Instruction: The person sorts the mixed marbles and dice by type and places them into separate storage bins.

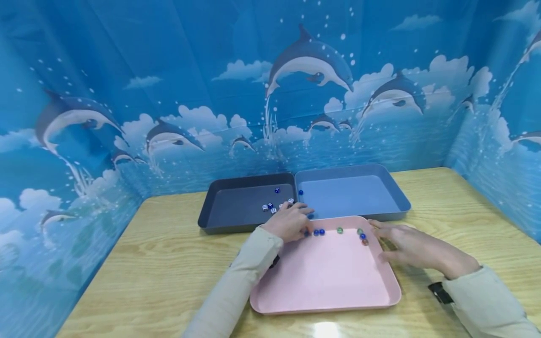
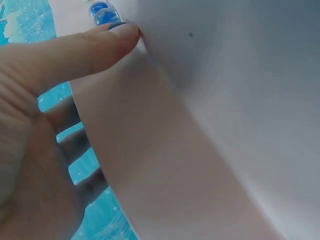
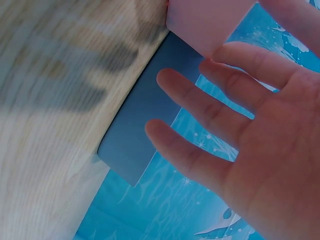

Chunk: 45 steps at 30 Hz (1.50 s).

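At the pink tray (image 1: pixel 329 272), the left hand (image 1: pixel 290 222) is touching a blue marble (image 1: pixel 306 233), its pinch impossible to tell, so the right hand (image 1: pixel 412 246), fingers spread, should be steadying the pink tray.

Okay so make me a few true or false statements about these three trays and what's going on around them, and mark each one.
1. Dice lie in the dark tray. True.
2. The left grip is at the far left corner of the pink tray. True.
3. The right grip is clenched around a die. False: its fingers are spread, and no die shows in it.
4. A blue marble lies in the blue tray. True.
5. The pink tray is farther from the person than the blue tray. False: it is nearer.
6. Every marble in the pink tray is blue. False: green marbles lie there too.
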Tool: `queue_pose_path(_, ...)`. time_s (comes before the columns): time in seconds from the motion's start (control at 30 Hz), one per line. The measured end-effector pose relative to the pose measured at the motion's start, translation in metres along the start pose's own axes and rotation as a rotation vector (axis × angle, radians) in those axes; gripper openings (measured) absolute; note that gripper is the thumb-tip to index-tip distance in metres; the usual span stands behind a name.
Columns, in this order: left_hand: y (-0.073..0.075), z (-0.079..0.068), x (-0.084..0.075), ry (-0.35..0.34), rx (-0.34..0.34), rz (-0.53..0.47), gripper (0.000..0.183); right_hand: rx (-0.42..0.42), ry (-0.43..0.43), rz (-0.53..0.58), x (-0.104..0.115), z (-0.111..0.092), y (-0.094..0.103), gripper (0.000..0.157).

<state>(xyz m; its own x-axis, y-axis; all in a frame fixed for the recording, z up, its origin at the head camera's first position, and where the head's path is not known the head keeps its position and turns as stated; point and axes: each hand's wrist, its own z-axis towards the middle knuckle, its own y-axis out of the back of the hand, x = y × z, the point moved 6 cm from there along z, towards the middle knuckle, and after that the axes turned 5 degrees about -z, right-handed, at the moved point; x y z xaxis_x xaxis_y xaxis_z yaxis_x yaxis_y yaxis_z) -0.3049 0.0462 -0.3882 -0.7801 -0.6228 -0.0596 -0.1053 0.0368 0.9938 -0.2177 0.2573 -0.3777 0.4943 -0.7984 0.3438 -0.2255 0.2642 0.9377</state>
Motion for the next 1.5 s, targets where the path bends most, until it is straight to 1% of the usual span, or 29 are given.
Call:
queue_pose_path(0.1, 0.003, -0.001, -0.001, -0.01, -0.02, -0.006, 0.016, 0.003, -0.003, -0.001, -0.001, 0.0, 0.0, 0.061)
queue_pose_path(0.23, 0.011, -0.002, -0.004, -0.034, -0.057, -0.013, 0.008, 0.012, -0.013, 0.001, -0.001, 0.0, -0.001, 0.061)
queue_pose_path(0.33, 0.017, -0.003, -0.005, -0.048, -0.072, -0.014, 0.005, 0.019, -0.02, 0.003, -0.002, 0.0, -0.001, 0.06)
queue_pose_path(0.6, 0.021, -0.002, -0.003, -0.052, -0.091, -0.001, 0.008, 0.004, -0.014, -0.026, 0.0, 0.001, -0.001, 0.06)
queue_pose_path(0.73, 0.023, -0.003, -0.003, -0.054, -0.094, -0.011, 0.009, -0.004, -0.011, -0.035, 0.0, 0.0, 0.0, 0.06)
queue_pose_path(0.97, 0.03, -0.003, -0.003, -0.082, -0.122, -0.039, 0.009, -0.001, -0.011, -0.037, 0.0, 0.0, 0.0, 0.06)
queue_pose_path(1.1, 0.034, -0.002, 0.0, -0.067, -0.126, -0.058, 0.012, -0.003, -0.012, -0.038, 0.0, 0.0, 0.0, 0.06)
queue_pose_path(1.27, 0.033, 0.0, 0.004, -0.045, -0.117, -0.054, 0.013, -0.008, -0.011, -0.032, -0.001, 0.0, -0.001, 0.059)
queue_pose_path(1.5, 0.031, 0.001, 0.006, -0.045, -0.11, -0.051, 0.016, -0.012, -0.007, -0.021, -0.001, 0.0, 0.0, 0.058)
